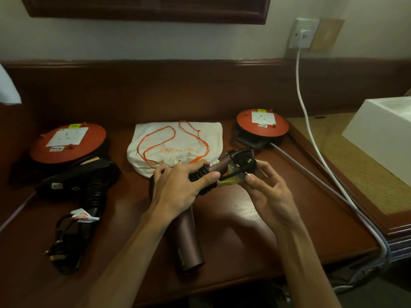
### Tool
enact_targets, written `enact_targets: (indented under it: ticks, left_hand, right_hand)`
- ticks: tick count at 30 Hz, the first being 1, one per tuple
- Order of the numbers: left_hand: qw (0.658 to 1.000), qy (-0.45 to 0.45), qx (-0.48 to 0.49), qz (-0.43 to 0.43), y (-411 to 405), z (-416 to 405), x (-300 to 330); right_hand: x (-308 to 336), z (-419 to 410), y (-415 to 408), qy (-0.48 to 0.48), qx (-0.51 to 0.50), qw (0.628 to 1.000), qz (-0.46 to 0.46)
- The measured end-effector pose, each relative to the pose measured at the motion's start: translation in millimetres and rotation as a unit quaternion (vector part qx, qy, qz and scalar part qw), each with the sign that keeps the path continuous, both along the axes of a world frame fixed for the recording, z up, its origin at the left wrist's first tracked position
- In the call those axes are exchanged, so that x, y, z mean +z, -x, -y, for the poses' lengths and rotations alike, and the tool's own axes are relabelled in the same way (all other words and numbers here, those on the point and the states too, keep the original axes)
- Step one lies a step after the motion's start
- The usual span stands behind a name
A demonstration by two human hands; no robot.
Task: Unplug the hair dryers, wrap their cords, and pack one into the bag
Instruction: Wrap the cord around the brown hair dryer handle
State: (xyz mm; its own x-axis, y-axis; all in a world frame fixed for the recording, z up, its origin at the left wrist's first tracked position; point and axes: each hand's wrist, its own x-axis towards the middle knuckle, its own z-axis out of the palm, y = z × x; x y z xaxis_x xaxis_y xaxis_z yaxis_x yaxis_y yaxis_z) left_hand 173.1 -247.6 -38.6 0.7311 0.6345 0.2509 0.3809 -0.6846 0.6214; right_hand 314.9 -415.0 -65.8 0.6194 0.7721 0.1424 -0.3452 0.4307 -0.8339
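Left hand grips the brown dryer's ribbed handle; right hand pinches the looped black cord mid-desk, near the soft white bag

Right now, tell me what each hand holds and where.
Left hand grips the brown hair dryer at its handle; right hand pinches its coiled cord near the plug.

Dim, warm indoor light is falling on the desk from above and w/ a slight left bias, leaving the wood dark and muddy. The hands are casting soft shadows onto the top below them. The white box at right is glaring, nearly blown out. Wide-angle distortion is bowing the wall trim and desk edges toward the corners. Detail is smearing slightly throughout; the black dryer is sinking into shadow.
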Motion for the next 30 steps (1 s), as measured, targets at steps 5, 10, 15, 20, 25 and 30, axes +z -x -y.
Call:
enact_targets:
  ticks: [5,10,15,20,25,30]
  left_hand:
    - [0.997,0.038,-0.052,-0.033,-4,-11,-2]
    - [0.988,-0.036,-0.072,-0.132,-13,1,5]
    - [0.967,-0.081,-0.125,-0.206,-19,13,11]
    - [0.94,-0.161,-0.157,-0.257,-25,23,6]
    - [0.964,-0.21,-0.074,-0.142,3,39,11]
    - [0.991,0.008,0.097,-0.096,71,58,-14]
  right_hand:
    - [11,7,-17,0.111,0.006,0.982,0.153]
    - [-4,20,-20,0.206,-0.052,0.942,0.261]
    - [-12,46,-30,0.34,-0.111,0.843,0.401]
    - [-21,56,-25,0.362,-0.055,0.758,0.54]
    - [-3,71,-23,0.427,0.044,0.729,0.534]
    - [22,47,-11,0.389,0.069,0.739,0.546]
